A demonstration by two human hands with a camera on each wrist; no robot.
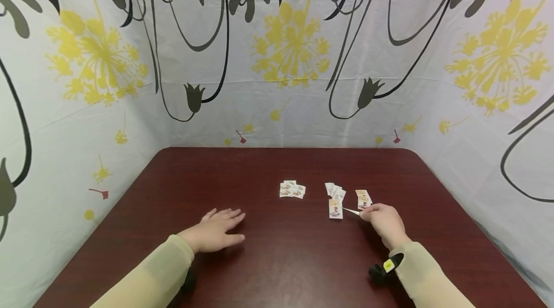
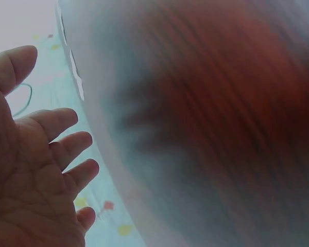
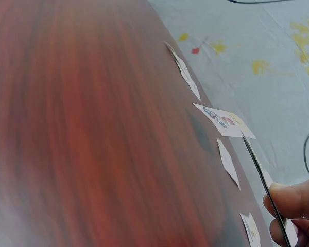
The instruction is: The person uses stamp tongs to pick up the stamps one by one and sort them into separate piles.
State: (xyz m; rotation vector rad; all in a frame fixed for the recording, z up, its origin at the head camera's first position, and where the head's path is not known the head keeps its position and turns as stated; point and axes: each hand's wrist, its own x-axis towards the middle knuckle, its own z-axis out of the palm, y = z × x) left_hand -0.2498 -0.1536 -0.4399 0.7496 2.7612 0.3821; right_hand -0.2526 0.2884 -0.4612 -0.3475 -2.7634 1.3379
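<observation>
My right hand (image 1: 384, 224) pinches a pair of tweezers (image 3: 261, 175) between thumb and fingers. At the tweezers' tips is a small stamp (image 1: 335, 209) with a coloured picture; in the right wrist view it hangs above the table, its shadow beneath. Just behind it lies a loose group of stamps (image 1: 339, 194), and beside my right fingers another small group (image 1: 362, 196) with orange tops. My left hand (image 1: 216, 231) is over the table's left side, fingers spread, holding nothing; its palm and fingers show in the left wrist view.
A third group of stamps (image 1: 292, 190) lies farther left, toward the table's far side. The dark red, glossy table (image 1: 277, 264) has rounded far corners. White cloth (image 1: 277, 106) with flower prints hangs around it. A black wrist device (image 1: 381, 272) sits under the right cuff.
</observation>
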